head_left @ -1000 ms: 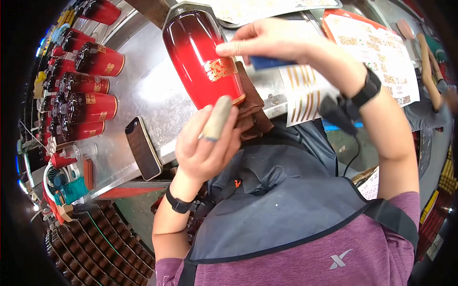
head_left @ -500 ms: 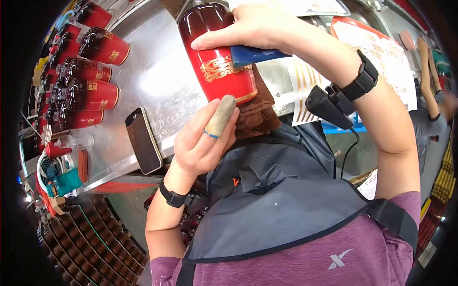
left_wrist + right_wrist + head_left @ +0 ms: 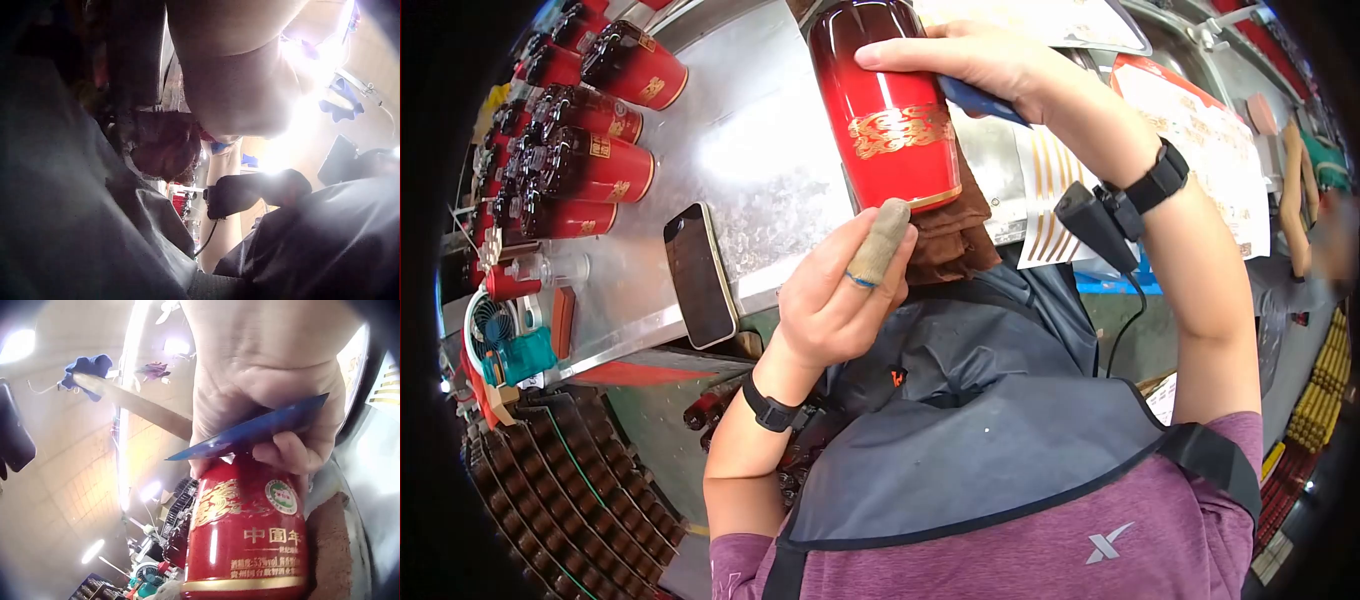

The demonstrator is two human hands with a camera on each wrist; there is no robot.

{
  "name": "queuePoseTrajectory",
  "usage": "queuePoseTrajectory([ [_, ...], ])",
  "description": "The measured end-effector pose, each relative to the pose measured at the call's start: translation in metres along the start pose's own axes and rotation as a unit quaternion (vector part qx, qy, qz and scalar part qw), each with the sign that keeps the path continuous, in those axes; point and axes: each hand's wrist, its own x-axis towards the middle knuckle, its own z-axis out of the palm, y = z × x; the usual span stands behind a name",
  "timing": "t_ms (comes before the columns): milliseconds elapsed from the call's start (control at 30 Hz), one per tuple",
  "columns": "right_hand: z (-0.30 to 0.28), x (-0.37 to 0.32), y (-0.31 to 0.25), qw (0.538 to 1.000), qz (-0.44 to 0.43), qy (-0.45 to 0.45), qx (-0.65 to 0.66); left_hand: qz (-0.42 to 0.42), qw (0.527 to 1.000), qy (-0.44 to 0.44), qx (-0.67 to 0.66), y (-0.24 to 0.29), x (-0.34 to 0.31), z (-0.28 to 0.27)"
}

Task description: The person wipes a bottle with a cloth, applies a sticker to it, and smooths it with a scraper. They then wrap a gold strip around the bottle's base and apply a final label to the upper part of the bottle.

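Observation:
A red bottle (image 3: pixel 890 95), dark toward its neck, lies on its side with a gold pattern facing up. My right hand (image 3: pixel 1000 70) is over its right side, thumb laid across the red surface. Its fingers curl round a flat blue scraper (image 3: pixel 250 431), held against the bottle in the right wrist view. Printed characters and a round green-and-white label show there. Fingertips of my left hand (image 3: pixel 840 290) are right at the bottle's base; one finger wears a beige finger cot (image 3: pixel 882 240). Its thumb is hidden. A brown cloth (image 3: pixel 960 225) lies beneath the base.
Several similar red bottles (image 3: pixel 595 165) stand at the left of the metal table (image 3: pixel 770 220). A phone (image 3: pixel 700 275) lies near its front edge. Right of the cloth is a sheet with gold strips (image 3: pixel 1050 190); a printed sheet (image 3: pixel 1200 150) lies beyond.
My right hand has come down over the bottle with the scraper. The bottle has turned, bringing its gold pattern to the middle. My left hand stays at the base.

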Motion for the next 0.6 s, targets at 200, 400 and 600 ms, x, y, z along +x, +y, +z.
queuePoseTrajectory([
  [200, -0.015, 0.006, 0.003, 0.994, -0.079, 0.003, -0.079, -0.019, 1.0, -0.012, 0.009, 0.002, 0.002, -0.004],
  [400, -0.032, 0.035, 0.042, 0.972, 0.011, -0.155, 0.174, -0.067, 0.998, -0.008, -0.009, 0.003, -0.013, -0.004],
  [600, -0.011, 0.018, 0.022, 0.988, 0.007, -0.056, 0.147, -0.043, 0.999, 0.012, -0.014, 0.002, -0.004, 0.0],
])
